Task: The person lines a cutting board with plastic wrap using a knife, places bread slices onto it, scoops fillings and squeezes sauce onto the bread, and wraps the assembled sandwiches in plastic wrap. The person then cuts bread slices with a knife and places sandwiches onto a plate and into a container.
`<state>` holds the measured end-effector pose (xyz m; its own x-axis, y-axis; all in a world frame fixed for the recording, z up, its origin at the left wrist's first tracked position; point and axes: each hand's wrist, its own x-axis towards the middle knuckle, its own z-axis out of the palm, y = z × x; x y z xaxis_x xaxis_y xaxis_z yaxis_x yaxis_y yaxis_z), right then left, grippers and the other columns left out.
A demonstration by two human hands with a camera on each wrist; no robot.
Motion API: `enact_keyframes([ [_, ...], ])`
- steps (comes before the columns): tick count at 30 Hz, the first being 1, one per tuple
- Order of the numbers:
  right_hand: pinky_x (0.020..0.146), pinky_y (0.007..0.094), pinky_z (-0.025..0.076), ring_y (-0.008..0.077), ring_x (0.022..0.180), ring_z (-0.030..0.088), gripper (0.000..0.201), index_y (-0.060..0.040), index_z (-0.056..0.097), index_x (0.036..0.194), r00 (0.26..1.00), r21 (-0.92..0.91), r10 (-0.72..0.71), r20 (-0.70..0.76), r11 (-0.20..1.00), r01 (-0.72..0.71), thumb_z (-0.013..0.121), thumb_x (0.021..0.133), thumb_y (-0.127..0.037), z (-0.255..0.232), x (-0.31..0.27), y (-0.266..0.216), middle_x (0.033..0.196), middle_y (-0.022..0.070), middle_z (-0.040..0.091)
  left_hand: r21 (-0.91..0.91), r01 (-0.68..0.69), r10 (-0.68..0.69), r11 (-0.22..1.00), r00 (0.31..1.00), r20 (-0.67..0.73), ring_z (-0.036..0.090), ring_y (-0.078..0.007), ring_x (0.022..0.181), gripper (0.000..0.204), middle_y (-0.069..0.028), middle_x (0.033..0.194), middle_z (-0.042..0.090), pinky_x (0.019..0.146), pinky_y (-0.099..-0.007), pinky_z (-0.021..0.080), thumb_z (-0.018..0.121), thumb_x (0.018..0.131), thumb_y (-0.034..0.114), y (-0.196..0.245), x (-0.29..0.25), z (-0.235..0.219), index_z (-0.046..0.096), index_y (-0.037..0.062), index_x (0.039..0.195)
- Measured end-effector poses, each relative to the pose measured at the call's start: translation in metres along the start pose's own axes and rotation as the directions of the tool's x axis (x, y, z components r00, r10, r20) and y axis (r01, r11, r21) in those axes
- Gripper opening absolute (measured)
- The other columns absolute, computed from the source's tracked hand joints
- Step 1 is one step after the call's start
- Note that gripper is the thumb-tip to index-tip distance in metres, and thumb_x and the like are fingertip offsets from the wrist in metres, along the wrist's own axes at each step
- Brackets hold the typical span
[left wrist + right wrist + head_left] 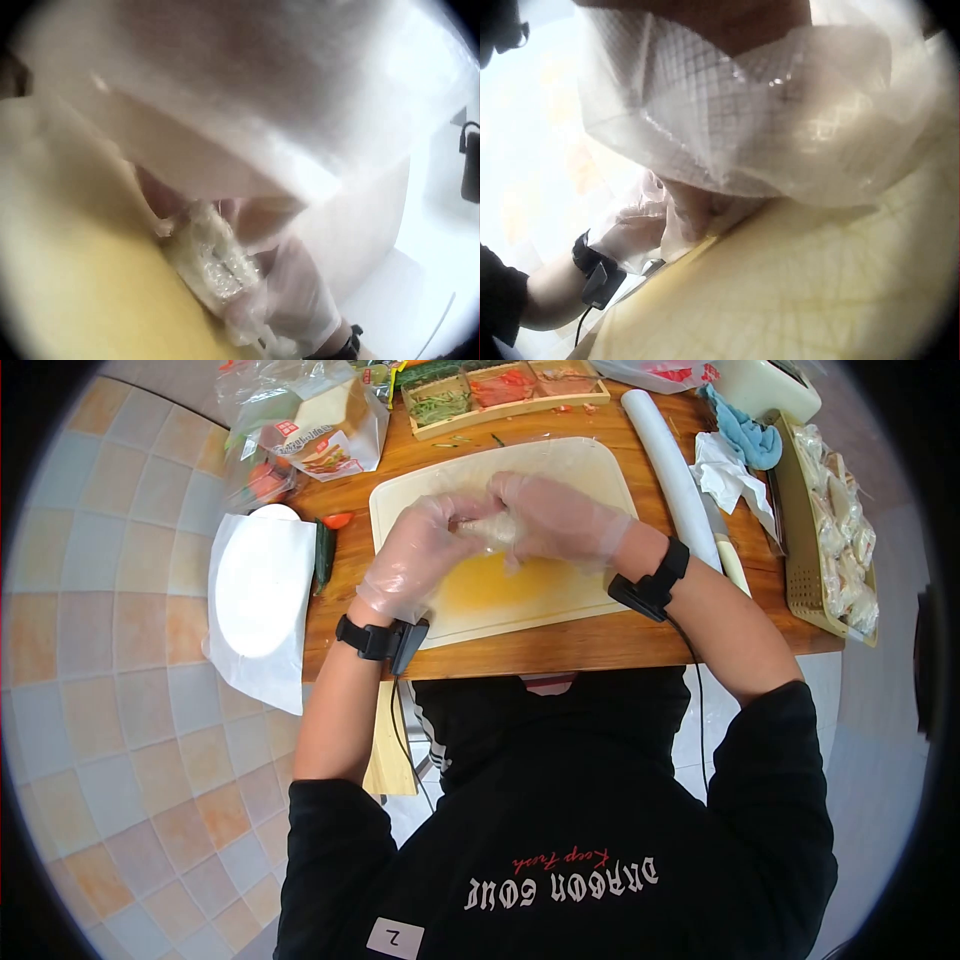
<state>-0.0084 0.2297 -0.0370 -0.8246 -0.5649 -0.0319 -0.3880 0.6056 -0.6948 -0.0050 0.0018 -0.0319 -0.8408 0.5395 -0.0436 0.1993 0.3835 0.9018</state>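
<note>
Both hands wear clear plastic gloves and meet over the upper middle of a pale cutting board (590, 470). Between them they hold a whitish roll wrapped in clear plastic film (492, 530). In the left wrist view the wrapped roll (217, 266) shows its crinkled, shiny film close up. My left hand (425, 545) grips its left end, while my right hand (565, 520) has its fingers curled round the right end. Glove plastic hides much of the roll in the right wrist view. An orange-yellow stain colours the board below the hands.
Right of the board lie a white film roll (670, 470) and a knife with a pale handle (733, 565). A basket (800, 570) of wrapped rolls stands at far right. Behind are a sectioned tray (505, 408) and bagged bread (330, 420); a white plate (258, 590) is left.
</note>
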Motion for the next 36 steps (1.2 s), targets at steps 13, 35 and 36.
enact_keyframes([
  [13,0.096,0.0399,0.053,0.0336,0.108,0.070,0.043,-0.0028,0.069,0.128,0.901,-0.377,0.300,-0.313,0.832,-0.408,0.073,0.088,-0.020,-0.057,-0.013,0.044,0.116,0.0203,0.074,0.342,-0.043,0.067,0.939,0.996,-0.058,0.071,-0.0246,0.100,0.034,-0.0173,0.110,0.076,0.092,-0.0336,0.054,0.070,0.088,-0.001,-0.005,0.002,0.011,0.069,-0.0066,0.122],
  [35,0.092,0.0395,0.055,0.0316,0.100,0.072,0.027,0.0023,0.071,0.115,0.997,-0.046,0.022,-0.079,0.999,-0.026,0.064,0.091,-0.011,-0.033,0.011,0.009,0.106,0.0194,0.075,0.388,-0.141,0.174,0.911,0.983,-0.051,0.070,-0.0411,0.094,0.021,-0.0223,0.096,0.073,0.084,-0.0432,0.054,0.067,0.087,0.003,-0.011,0.006,0.011,0.071,0.0013,0.107],
  [36,0.092,0.0395,0.055,0.0316,0.100,0.072,0.027,0.0023,0.071,0.115,0.997,-0.045,0.017,-0.071,0.999,-0.020,0.064,0.091,-0.011,-0.032,0.009,0.004,0.106,0.0194,0.075,0.335,-0.104,0.129,0.937,0.990,-0.054,0.070,-0.0409,0.094,0.022,-0.0224,0.096,0.073,0.084,-0.0432,0.054,0.068,0.087,0.004,-0.009,0.005,0.011,0.071,0.0012,0.108],
])
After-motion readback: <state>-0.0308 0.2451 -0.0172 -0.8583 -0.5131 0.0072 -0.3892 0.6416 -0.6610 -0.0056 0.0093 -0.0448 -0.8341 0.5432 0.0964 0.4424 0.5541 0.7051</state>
